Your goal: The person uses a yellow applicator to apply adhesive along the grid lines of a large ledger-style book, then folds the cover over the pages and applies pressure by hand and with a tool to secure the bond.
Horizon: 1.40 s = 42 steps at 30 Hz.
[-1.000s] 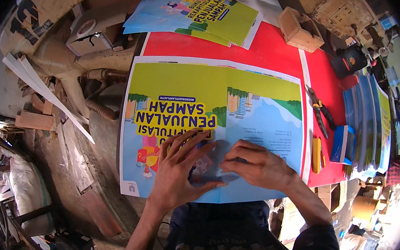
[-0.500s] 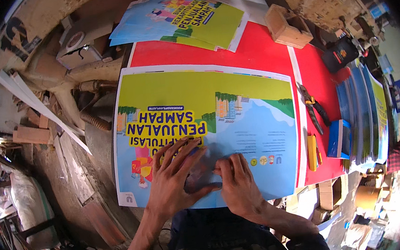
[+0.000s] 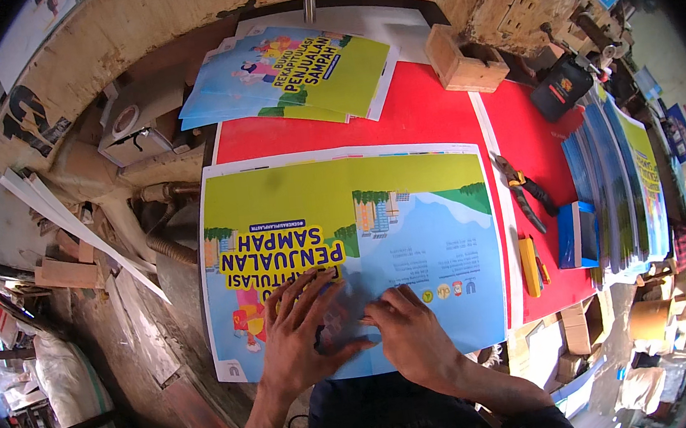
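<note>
A large printed cover sheet (image 3: 435, 230), green and blue with a fold line down its middle, lies flat before me, its lettering upside down to me. Spread over its lower left half, my left hand (image 3: 296, 342) rests with thumb and fingers apart. Just right of the fold, my right hand (image 3: 413, 339) presses on the sheet with curled fingers pinched together. Whatever those fingertips may hold is too hidden to make out. My hands cover part of the printed picture and title.
Similar covers (image 3: 256, 82) lie overlapped at the back of the red tabletop (image 3: 424, 115), beside a wooden box (image 3: 461, 66). To the right are pliers (image 3: 517, 182), a yellow cutter (image 3: 530, 266), a blue box (image 3: 578, 233), a black container (image 3: 564, 87) and a row of booklets (image 3: 605, 189).
The whole view has shifted, so the sheet and tabletop sit lower in the picture. Both hands keep nearly the same pose on the sheet.
</note>
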Available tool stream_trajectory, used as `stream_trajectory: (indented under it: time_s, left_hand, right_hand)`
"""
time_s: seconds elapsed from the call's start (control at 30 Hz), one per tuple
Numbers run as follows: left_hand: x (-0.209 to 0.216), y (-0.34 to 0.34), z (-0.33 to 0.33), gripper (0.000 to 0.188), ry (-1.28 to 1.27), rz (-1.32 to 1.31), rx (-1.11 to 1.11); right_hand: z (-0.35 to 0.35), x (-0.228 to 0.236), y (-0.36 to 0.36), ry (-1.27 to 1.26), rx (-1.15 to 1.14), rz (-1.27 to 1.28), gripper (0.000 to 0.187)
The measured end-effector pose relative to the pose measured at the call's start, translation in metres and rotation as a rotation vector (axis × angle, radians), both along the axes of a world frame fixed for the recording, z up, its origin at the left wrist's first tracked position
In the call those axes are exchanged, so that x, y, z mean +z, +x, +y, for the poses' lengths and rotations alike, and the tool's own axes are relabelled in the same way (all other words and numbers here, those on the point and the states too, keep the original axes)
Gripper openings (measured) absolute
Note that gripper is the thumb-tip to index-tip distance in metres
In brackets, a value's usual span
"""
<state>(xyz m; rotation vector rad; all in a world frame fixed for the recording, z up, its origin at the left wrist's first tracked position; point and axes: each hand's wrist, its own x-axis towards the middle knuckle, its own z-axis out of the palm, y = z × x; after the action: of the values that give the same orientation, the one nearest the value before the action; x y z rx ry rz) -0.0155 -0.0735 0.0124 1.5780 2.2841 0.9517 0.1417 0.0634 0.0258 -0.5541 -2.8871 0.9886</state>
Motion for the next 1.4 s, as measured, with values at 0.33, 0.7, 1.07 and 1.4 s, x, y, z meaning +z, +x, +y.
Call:
stream_trajectory:
  time_s: [0.33,0.7,1.07,1.4]
  left_hand:
    - [-0.002,-0.001,0.002,0.085,-0.026,0.036,-0.008]
    - [0.007,0.025,0.004,0.069,-0.043,0.067,0.035]
    - [-0.008,0.037,-0.056,0.031,0.118,0.466,-0.074]
    - [0.114,-0.102,-0.090,0.034,0.800,0.479,-0.148]
  right_hand:
    - [-0.019,-0.032,-0.004,0.145,-0.106,0.164,0.035]
    - [0.197,0.066,0.159,0.270,-0.994,0.535,0.017]
    - [0.207,0.091,0.161,0.489,-0.916,0.191,0.012]
    - [0.118,0.142,-0.040,0.447,0.267,0.543,0.086]
